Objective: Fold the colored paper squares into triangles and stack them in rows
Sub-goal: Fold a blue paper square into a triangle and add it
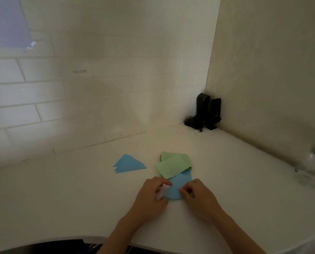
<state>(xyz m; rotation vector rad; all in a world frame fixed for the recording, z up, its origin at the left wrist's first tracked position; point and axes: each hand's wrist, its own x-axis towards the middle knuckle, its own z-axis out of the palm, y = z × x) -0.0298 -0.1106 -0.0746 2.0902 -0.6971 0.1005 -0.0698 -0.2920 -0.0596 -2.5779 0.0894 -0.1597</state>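
Near the front edge of the smooth white worktop (61,198), a blue paper sheet (176,187) lies partly folded, the left hand (153,195) and right hand (197,195) pinching its sides with curled fingers. Just behind it sits a loose pile of green paper squares (173,165); to the left, apart, flat blue paper triangles (129,164) overlap. Two black upright devices (206,111), their lettering unreadable, stand in the worktop's far corner.

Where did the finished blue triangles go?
The blue triangles lie on the white table, left of the green paper pile, beyond the left hand.

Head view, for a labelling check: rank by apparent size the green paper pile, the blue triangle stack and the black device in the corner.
1. green paper pile
2. blue triangle stack and black device: look alike, and the device sits farther away, so unranked.
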